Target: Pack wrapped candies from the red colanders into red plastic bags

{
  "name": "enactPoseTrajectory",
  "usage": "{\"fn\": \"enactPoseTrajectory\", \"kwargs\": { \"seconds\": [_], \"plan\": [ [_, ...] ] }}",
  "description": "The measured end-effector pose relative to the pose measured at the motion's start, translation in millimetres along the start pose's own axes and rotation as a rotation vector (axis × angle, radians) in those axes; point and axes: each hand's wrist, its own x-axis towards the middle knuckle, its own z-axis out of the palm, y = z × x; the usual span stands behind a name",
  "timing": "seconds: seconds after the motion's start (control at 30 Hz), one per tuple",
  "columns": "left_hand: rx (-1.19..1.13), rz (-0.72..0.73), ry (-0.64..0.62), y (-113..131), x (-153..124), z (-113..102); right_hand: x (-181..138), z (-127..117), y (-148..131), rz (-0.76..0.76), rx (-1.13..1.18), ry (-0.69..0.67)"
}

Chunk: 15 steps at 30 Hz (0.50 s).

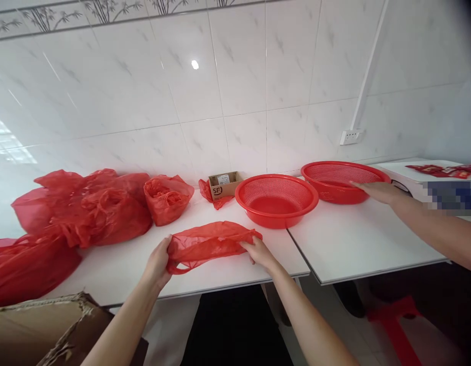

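Note:
A thin red plastic bag (212, 243) is stretched sideways above the front of the white table (235, 277). My left hand (159, 260) grips its left end, close to a handle loop that hangs down. At the other end, my right hand (258, 251) is closed on the bag's edge. The bag looks flat, with nothing visible inside. Just behind my right hand stands a red plastic colander (277, 201) with mesh sides. Several full red plastic bags (117, 213) are heaped to the left, and a smaller bundled red bag (168, 198) sits beside them.
A small cardboard box (223, 186) stands against the tiled wall. Another person's hand (376, 190) reaches to a second red colander (334, 195) on the right. Red packets (444, 170) lie at the far right. A large carton (40, 330) is at lower left, a red stool (395, 320) at lower right.

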Motion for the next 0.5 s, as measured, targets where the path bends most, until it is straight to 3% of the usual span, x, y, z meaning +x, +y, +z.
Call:
{"fn": "enactPoseTrajectory", "kwargs": {
  "seconds": [0.13,0.23,0.33,0.5],
  "plan": [
    [0.138,0.042,-0.09,-8.3,-13.9,-6.8,0.5,-16.0,-0.7,0.074,0.316,-0.088],
    [0.415,0.064,-0.209,-15.8,-20.7,-11.1,-2.1,-23.4,1.6,0.098,0.508,-0.094],
    [0.639,0.106,-0.232,-21.6,-17.8,-14.8,-9.5,-21.6,4.1,0.109,0.628,-0.089],
    [0.507,0.087,-0.173,-21.4,-7.7,-12.2,-31.0,-3.7,-1.5,0.041,0.624,-0.071]
  ]
}}
